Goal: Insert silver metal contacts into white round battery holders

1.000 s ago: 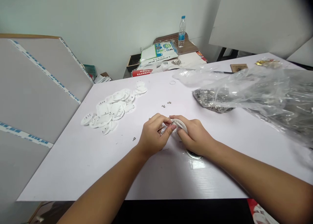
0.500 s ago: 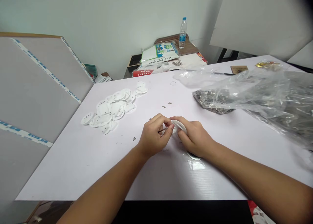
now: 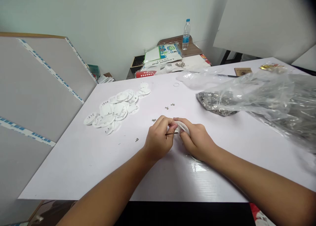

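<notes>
White plastic disc (image 3: 183,127) gripped by right hand (image 3: 196,141), left hand (image 3: 157,141) pinching thin dark pin (image 3: 171,134)

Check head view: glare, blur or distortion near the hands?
Head view: glare patch on the white table below the right hand; left hand and right hand look fairly sharp; frame darkens at top right; wide lens bows the table edges.
</notes>
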A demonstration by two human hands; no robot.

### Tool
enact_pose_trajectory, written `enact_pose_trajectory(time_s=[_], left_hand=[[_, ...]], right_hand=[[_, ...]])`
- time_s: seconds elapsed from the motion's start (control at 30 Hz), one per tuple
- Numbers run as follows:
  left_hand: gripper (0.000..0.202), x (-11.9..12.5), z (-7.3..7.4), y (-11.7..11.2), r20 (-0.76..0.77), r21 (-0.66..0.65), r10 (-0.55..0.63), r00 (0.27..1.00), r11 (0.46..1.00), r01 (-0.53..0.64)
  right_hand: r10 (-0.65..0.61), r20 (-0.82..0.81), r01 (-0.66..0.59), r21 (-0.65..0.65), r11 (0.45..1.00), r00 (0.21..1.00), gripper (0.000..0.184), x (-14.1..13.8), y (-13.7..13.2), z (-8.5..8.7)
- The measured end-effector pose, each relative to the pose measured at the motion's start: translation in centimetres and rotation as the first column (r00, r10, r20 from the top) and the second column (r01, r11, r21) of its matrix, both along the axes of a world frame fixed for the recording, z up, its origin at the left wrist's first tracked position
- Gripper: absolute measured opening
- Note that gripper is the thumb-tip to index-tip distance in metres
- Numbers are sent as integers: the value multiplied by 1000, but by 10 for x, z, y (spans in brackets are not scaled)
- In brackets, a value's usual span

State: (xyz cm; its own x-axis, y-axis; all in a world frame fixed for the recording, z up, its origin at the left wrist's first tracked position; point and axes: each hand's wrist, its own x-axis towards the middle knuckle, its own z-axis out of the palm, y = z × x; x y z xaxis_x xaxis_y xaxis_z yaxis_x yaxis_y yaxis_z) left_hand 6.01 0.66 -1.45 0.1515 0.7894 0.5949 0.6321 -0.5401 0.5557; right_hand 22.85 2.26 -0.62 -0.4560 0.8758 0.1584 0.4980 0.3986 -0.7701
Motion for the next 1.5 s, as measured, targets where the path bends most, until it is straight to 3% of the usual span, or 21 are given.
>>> enact_pose_trajectory(time_s=[0.13,0.33,0.43,0.63,0.87,1.0,1.1,1.23,1.33,1.5], left_hand=[[6,0,0,0,4,30,-10,1000,999,10],[7,-6,6,2,-56,-39,-76,996,997,74],[10,-10,9,3,-147,-96,-95,984,992,82],[21,-15,9,4,-345,-44,-65,936,998,53],[25,-21,8,7,-349,1,-154,925,986,165],[26,-23,8,5,-314,47,-154,937,983,177],[23,-26,11,5,-172,-25,-165,971,986,163],[27,-36,19,11,-35,-301,-85,996,951,71],[32,-42,19,17,-216,-433,-52,975,900,-48],[33,-45,8,23,-430,-365,27,902,909,-201]], right_hand=[[9,-101,-11,-13,1000,995,40,-1,-1,1],[3,8,-3,10,1000,1000,46,0,-2,2],[42,51,-43,18,999,998,47,0,-1,2],[55,86,-57,13,998,995,48,0,1,1],[123,163,-134,58,989,979,49,2,2,4],[74,232,-92,70,993,970,44,5,5,4],[63,62,-67,68,995,996,39,8,7,4],[101,-178,-109,-39,993,979,36,10,10,4],[52,-351,-130,-204,970,935,35,9,10,5],[-53,-511,-223,-462,858,858,35,8,6,8]])
